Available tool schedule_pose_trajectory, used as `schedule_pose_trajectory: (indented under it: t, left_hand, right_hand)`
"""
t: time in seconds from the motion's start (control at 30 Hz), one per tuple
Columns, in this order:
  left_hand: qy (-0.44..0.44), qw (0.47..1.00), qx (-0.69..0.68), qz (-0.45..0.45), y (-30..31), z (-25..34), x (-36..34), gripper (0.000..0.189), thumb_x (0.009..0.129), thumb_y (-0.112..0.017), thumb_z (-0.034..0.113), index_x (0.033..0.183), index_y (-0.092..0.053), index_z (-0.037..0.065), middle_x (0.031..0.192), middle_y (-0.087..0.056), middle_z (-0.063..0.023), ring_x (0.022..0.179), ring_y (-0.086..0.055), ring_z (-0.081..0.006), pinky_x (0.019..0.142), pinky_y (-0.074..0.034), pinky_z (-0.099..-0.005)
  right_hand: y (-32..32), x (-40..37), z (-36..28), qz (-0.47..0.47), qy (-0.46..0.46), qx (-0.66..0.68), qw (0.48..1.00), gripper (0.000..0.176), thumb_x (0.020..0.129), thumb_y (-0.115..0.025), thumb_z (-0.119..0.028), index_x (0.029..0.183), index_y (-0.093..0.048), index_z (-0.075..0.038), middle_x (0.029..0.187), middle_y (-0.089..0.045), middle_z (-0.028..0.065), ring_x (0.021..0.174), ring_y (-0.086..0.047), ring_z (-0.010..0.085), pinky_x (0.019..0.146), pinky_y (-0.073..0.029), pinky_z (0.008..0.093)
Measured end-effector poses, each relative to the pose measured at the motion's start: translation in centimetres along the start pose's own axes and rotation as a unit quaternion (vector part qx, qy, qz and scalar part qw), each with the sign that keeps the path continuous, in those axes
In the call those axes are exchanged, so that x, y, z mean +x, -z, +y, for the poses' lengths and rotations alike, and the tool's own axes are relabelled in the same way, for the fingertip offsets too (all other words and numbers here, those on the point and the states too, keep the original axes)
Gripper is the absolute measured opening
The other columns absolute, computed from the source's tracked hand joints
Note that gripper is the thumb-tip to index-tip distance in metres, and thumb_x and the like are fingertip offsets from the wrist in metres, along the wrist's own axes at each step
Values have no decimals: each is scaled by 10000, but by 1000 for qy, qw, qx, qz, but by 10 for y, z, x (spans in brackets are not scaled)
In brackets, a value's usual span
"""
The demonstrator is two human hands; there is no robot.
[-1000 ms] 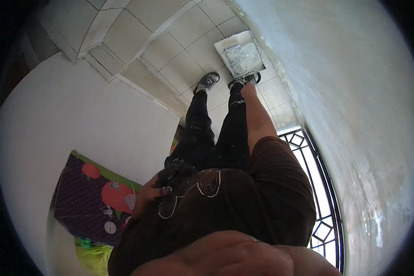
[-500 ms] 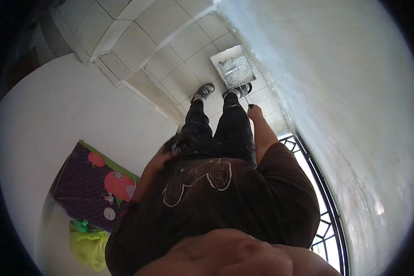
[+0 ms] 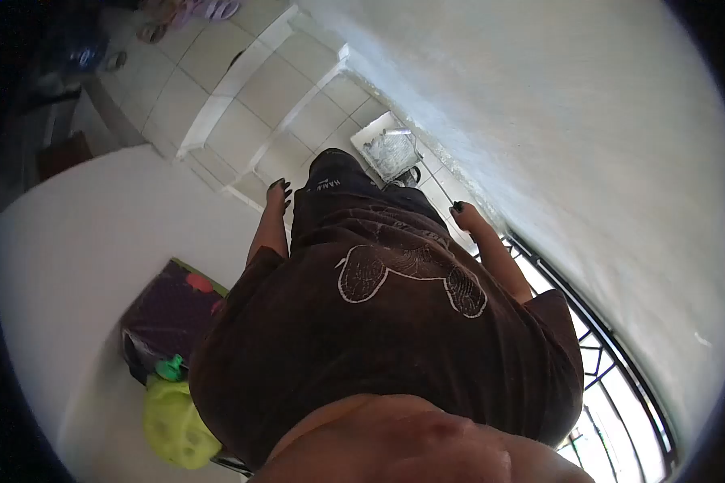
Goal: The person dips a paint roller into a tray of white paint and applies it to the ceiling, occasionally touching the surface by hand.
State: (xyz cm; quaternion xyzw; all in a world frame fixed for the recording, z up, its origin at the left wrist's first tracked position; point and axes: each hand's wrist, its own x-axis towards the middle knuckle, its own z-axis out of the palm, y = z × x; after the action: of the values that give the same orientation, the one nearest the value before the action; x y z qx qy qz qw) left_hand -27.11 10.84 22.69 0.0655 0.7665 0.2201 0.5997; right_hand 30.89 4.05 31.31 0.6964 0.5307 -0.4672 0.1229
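Beside the pale wall (image 3: pixel 556 121), ledges across the tiled floor (image 3: pixel 254 97) could trip me if I move carelessly. The paint tray (image 3: pixel 365 143) lies near my shoe (image 3: pixel 412 175), so a stray step might tip it; a sharp tug on the roller (image 3: pixel 397 131) could fling drips. I can't see inside the purple box (image 3: pixel 165 318) or the yellow-green bag (image 3: pixel 177 427). The tray holds whitish paint and the roller. My right hand (image 3: pixel 469 217) closes around its handle (image 3: pixel 437 181); my left hand (image 3: pixel 278 195) hangs half open, apparently holding nothing.

Brown short-sleeved shirt (image 3: pixel 379 338), white-outlined print; dark trousers (image 3: pixel 334 173)
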Motion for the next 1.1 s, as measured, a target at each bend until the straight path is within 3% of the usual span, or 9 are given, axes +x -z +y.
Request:
schedule_pose_trajectory:
  t: [0.07,0.2,0.3,0.37,0.4,0.5,0.57,0.87,1.1]
  left_hand:
    - [-16,995,73,-68,-18,46,13,464,923,-470,365,1341,-451,165,1316,-538,-34,1144,-517,-243,882,-399,-443]
    - [-121,960,188,-167,-29,137,69,406,901,-527,323,1264,-517,144,1109,-652,-58,983,-599,-223,797,-459,-395]
    - [-271,862,370,-216,-20,192,117,349,873,-559,296,1151,-593,87,1015,-675,-108,897,-631,-258,757,-488,-384]
    - [-382,756,474,-241,2,228,125,325,847,-577,273,1054,-643,32,1007,-662,-187,877,-647,-319,735,-512,-409]
    - [-283,760,550,-200,12,249,122,384,834,-585,307,1081,-624,15,1044,-648,-216,939,-633,-335,799,-499,-395]
    - [-362,711,558,-230,59,275,154,420,827,-589,340,1095,-625,19,1070,-646,-206,991,-619,-331,858,-476,-396]
    - [-307,725,572,-231,87,295,172,437,834,-584,351,1113,-621,17,1095,-640,-202,1029,-606,-330,887,-465,-396]
    - [-271,567,721,-292,124,354,174,415,844,-612,319,1126,-606,16,1081,-653,-168,1036,-610,-290,900,-467,-367]
    - [-282,612,660,-333,75,367,130,370,858,-597,303,1120,-611,42,999,-661,-148,937,-620,-262,838,-473,-366]
  right_hand:
    - [-10,-15,-2,50,8,10,999,359,888,-528,-331,956,-603,13,940,-639,254,918,-604,420,788,-480,467]
    - [-61,-37,-50,110,-13,158,981,241,877,-555,-227,924,-572,8,801,-645,187,750,-631,334,692,-499,420]
    - [-102,-60,-119,133,-68,377,914,152,876,-557,-146,922,-561,0,734,-626,109,600,-601,177,573,-487,350]
    - [-138,-77,-162,200,-75,354,910,158,873,-558,-134,942,-555,8,776,-637,157,675,-623,279,636,-498,388]
    - [-162,-80,-179,242,-65,325,912,162,872,-556,-131,952,-556,9,799,-641,175,712,-629,310,661,-501,399]
    - [-226,-75,-227,304,-79,378,871,233,870,-532,-126,1055,-566,12,947,-630,246,905,-614,407,775,-490,435]
    - [-280,-58,-248,361,-99,432,821,275,867,-523,-128,1101,-566,10,985,-621,258,939,-610,407,793,-484,435]
    - [-238,-18,-373,401,-145,373,824,297,866,-506,-182,1106,-535,-11,983,-598,265,948,-555,455,798,-456,485]
    - [-230,27,-386,466,-191,359,786,286,875,-492,-179,1094,-541,-2,1014,-591,259,980,-552,436,821,-456,472]
